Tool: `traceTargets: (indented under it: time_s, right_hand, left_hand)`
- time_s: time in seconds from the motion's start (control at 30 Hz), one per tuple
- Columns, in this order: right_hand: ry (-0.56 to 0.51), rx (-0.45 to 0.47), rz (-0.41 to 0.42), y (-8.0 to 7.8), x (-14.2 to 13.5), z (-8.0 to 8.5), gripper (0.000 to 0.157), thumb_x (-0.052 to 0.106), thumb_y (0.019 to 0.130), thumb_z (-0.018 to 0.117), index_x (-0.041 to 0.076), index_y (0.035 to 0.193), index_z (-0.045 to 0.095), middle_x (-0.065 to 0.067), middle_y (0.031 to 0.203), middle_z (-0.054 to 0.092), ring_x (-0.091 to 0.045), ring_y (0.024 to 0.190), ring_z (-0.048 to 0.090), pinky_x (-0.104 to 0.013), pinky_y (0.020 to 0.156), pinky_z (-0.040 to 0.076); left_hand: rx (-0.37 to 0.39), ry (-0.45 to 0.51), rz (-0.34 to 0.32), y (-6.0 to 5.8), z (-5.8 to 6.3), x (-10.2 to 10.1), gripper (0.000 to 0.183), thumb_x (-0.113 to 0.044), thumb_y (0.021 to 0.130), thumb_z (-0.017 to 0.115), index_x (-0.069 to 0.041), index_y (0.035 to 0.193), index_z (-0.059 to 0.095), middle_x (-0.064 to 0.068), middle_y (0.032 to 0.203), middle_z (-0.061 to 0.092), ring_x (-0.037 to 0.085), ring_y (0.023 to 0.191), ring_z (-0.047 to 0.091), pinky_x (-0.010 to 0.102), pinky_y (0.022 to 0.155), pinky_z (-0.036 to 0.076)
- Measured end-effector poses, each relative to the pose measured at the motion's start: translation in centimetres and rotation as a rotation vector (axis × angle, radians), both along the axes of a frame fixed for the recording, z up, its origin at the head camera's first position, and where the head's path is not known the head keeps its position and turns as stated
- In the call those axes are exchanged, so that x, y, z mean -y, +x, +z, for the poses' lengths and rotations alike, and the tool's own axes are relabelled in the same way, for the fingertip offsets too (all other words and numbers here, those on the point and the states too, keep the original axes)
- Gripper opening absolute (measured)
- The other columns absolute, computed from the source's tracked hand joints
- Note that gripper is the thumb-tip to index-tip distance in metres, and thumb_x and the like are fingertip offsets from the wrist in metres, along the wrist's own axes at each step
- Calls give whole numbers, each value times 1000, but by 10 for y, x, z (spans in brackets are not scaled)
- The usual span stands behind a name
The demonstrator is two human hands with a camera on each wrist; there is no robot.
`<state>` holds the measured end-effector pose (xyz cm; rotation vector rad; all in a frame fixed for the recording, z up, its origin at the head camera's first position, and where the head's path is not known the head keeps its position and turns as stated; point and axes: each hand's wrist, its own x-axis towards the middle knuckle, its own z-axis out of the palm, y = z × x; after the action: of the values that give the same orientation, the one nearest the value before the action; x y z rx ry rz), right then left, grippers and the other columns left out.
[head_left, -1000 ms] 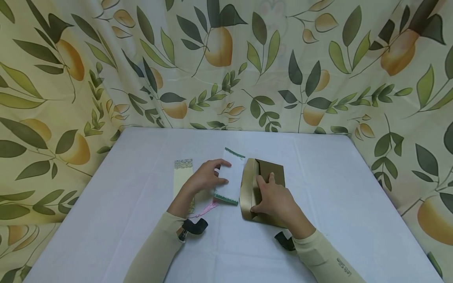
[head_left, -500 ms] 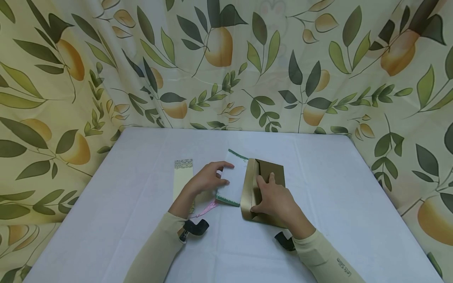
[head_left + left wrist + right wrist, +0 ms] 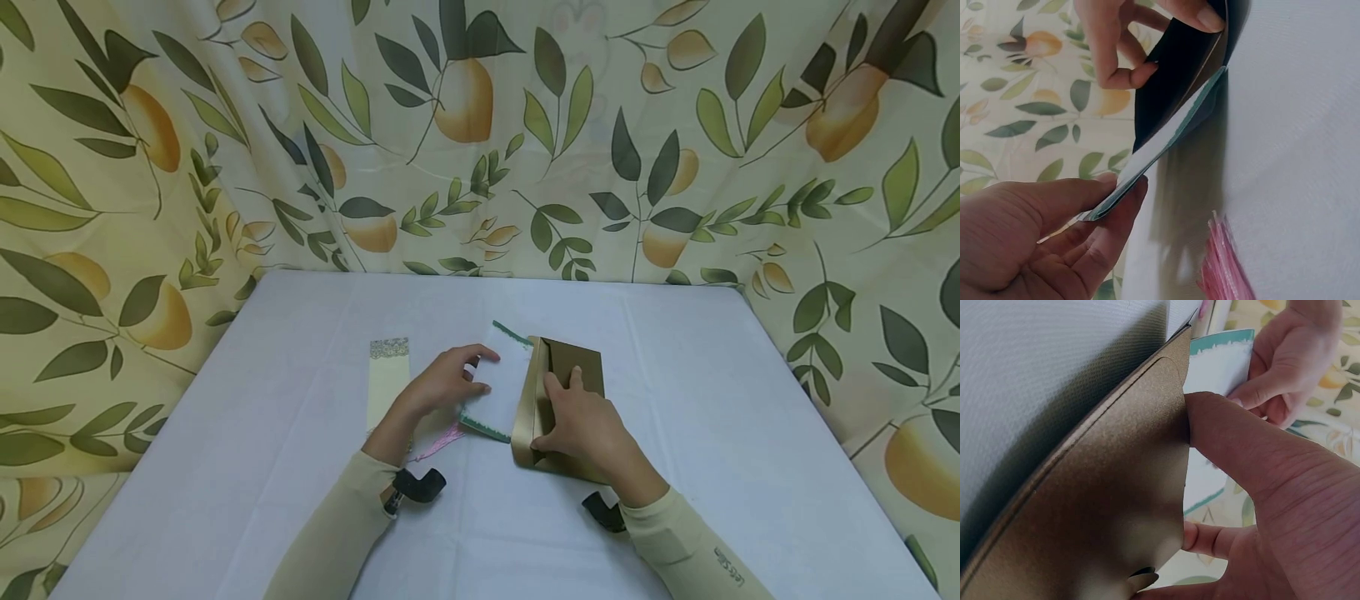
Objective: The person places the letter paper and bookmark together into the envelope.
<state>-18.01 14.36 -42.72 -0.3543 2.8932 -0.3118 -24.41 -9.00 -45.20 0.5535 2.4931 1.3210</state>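
My left hand (image 3: pixel 438 383) pinches a white card (image 3: pixel 504 383) with green edges by its left side, thumb on one face and fingers on the other. The card stands tilted, and its far edge reaches into the mouth of a gold envelope (image 3: pixel 591 354); how deep it sits is hidden. My right hand (image 3: pixel 585 421) grips the envelope at its mouth, the thumb (image 3: pixel 1216 422) hooked over the rim and fingers spread along it. In the left wrist view, the envelope's dark inside (image 3: pixel 1169 78) shows beyond the card.
A cream strip (image 3: pixel 386 375) with a glittery band lies left of the card, partly under my left forearm. A pink tassel (image 3: pixel 438 442) lies by its lower end. All rest on a white-covered table (image 3: pixel 712 400) before a fruit-patterned cloth (image 3: pixel 555 167).
My left hand has moved slightly right with the card, bringing its right side to the envelope's mouth. My right hand and the envelope have stayed nearly still.
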Motion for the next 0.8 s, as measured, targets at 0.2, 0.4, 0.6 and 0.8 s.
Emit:
traceTargets:
  time_s: [0.2, 0.4, 0.6, 0.8]
  right_hand:
    - [-8, 0, 7, 1, 0, 1, 96, 41, 72, 94, -1, 143, 44, -51, 147, 29, -39, 72, 65, -47, 58, 54]
    - [-3, 6, 0, 0, -1, -2, 96, 41, 73, 94, -2, 143, 44, -51, 148, 28, -41, 75, 66, -47, 59, 55]
    - [-2, 8, -2, -1, -1, -4, 99, 42, 72, 94, -2, 146, 44, -50, 148, 28, -40, 74, 66, -47, 60, 55]
    - [2, 4, -2, -2, 0, -4, 97, 43, 71, 95, -1, 142, 46, -50, 148, 29, -35, 66, 63, -44, 55, 53]
  left_hand:
    - [18, 1, 22, -1, -3, -3, 45, 0, 90, 77, -10, 132, 66, 11, 113, 59, 17, 81, 60, 28, 68, 49]
    - [28, -30, 45, 1, -3, -6, 40, -3, 94, 75, -9, 132, 69, 12, 119, 62, 20, 90, 62, 29, 71, 51]
    - [94, 24, 35, 2, -4, -7, 42, -2, 95, 72, -4, 136, 66, 14, 112, 64, 19, 82, 66, 31, 66, 56]
    - [107, 52, 19, 1, -6, -8, 44, 0, 94, 71, -4, 138, 65, 12, 106, 65, 17, 77, 66, 29, 64, 54]
